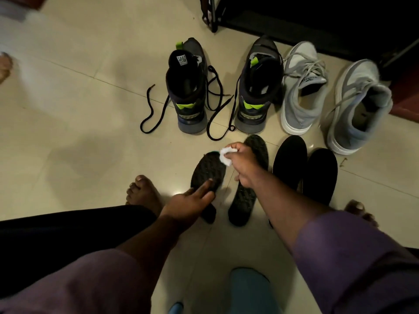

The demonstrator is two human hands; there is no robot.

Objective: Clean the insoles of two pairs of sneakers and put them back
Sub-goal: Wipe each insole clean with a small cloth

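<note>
Several dark insoles lie on the tiled floor. My left hand (191, 200) presses its fingers on the heel end of a waffle-patterned insole (207, 169). My right hand (241, 163) holds a white wipe (225, 155) at that insole's toe end. A second patterned insole (249, 191) lies partly under my right hand. Two smooth black insoles (289, 162) (320, 175) lie to the right. Behind them stand two dark sneakers with green accents (187, 87) (257, 87) and two grey sneakers (301, 89) (358, 107).
Loose black laces (148, 112) trail left of the dark sneakers. A dark shoe rack (317, 21) stands at the back right. My bare feet (141, 191) (358, 210) rest on the tiles. A teal object (249, 288) sits below between my arms.
</note>
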